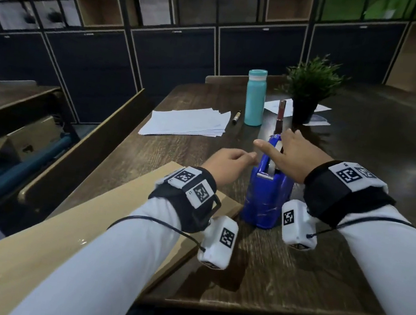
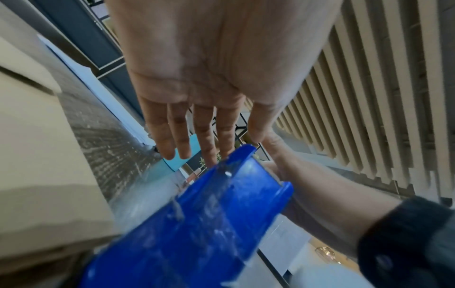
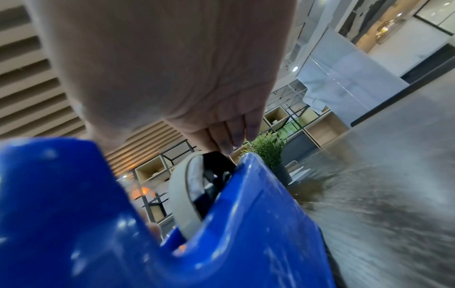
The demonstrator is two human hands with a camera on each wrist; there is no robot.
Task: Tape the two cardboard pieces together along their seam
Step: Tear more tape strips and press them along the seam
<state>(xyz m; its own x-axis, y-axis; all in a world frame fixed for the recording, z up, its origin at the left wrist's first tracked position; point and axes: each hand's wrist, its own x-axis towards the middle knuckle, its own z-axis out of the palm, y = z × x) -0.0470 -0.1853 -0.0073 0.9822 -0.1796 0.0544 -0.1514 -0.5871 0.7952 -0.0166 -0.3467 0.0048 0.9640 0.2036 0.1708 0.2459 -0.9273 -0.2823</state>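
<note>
The cardboard (image 1: 102, 225) lies nearest on the worktop (image 1: 292, 274), under the left forearm. Just beyond, the blue tape dispenser (image 1: 267, 189) stands between both hands: the left hand (image 1: 227, 164) hovers beside it with straight, empty fingers, while the right hand (image 1: 287, 156) rests over its tape roll (image 3: 181, 196), fingers extended.
</note>
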